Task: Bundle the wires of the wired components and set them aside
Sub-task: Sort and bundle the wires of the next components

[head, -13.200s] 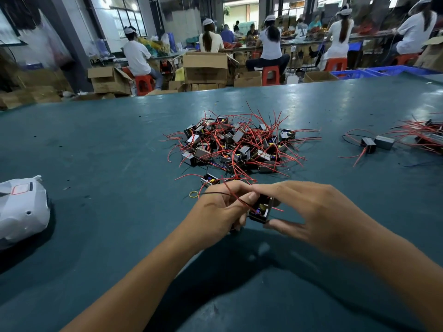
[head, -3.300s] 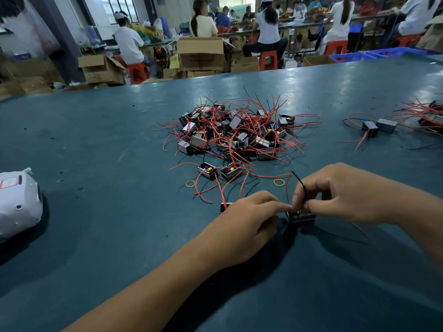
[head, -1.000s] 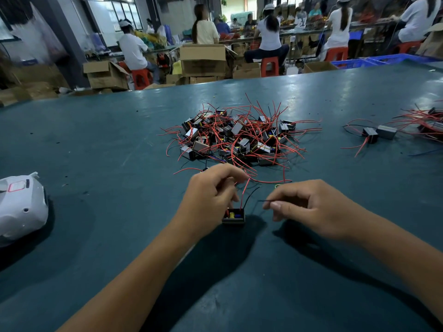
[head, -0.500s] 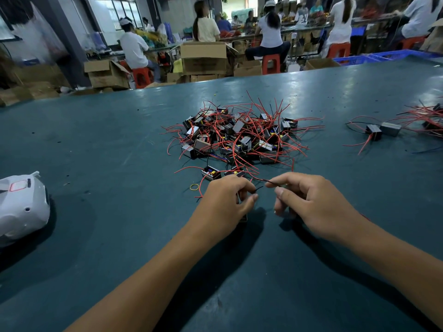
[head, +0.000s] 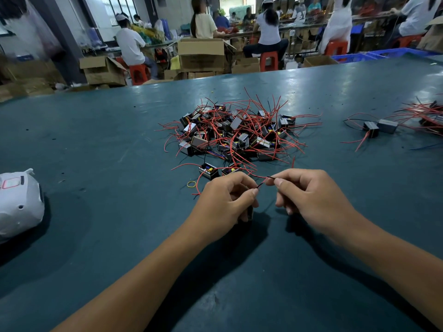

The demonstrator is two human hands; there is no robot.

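Two hands at work in the head view — left hand [head: 227, 202] curled over a component [head: 249, 213] near the bench's [head: 96, 140] front, right hand [head: 309, 197] pinching its wire [head: 263, 181]. Half a second ago the fingers [head: 278, 182] almost met; now they've drawn apart with the wire taut between them, so I'd guess it's being straightened before wrapping. A rubber band [head: 191, 184] lies just left. The pile [head: 235, 133] waits behind, bundled ones [head: 381, 127] sit far right. Containers — only cardboard boxes [head: 201, 53] off the bench, contents not visible.
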